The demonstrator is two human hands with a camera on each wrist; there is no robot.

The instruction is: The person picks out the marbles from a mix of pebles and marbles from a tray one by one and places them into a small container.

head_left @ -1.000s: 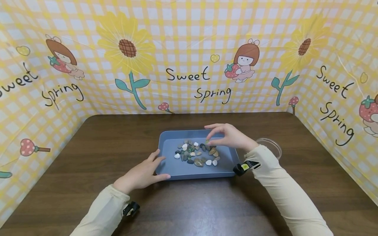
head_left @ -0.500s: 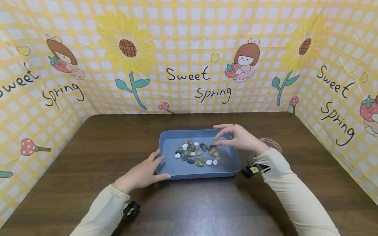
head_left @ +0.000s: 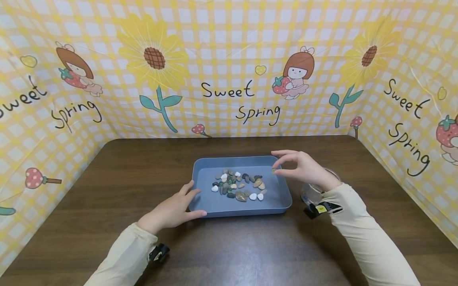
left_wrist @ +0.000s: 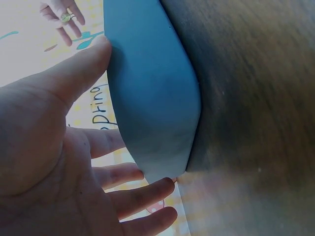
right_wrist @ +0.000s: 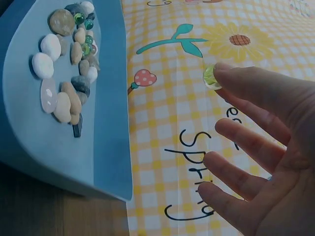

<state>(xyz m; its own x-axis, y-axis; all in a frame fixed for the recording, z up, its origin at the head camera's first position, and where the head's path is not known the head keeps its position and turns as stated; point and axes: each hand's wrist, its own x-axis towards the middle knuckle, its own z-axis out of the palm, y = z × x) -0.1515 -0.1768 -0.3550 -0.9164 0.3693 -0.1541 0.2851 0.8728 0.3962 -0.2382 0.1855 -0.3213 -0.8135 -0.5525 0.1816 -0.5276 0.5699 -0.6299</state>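
Note:
A blue tray (head_left: 214, 208) holds a spread of pebbles (head_left: 241, 196) in white, tan, grey and black, with several green glass marbles (right_wrist: 86, 48) among them. My left hand (head_left: 171, 210) rests at the tray's left end, fingers spread, thumb at the near rim and fingertips by the side wall. Above the tray's right end, my right hand (head_left: 304, 169) pinches a clear marble with yellow-green inside (right_wrist: 210, 77) between thumb and index finger. Its other fingers are extended and apart. Under the right wrist stands a clear glass jar (head_left: 310, 194), partly hidden by the hand and sleeve.
The dark brown wooden table (head_left: 229, 250) carries the tray and jar. A yellow checked cloth (head_left: 229, 47) with printed flowers and lettering rises behind the table and along both sides.
My right hand has moved rightward from over the pebbles to the tray's right end with the marble still pinched. More of the jar's side shows beside the wrist. The left hand has stayed put.

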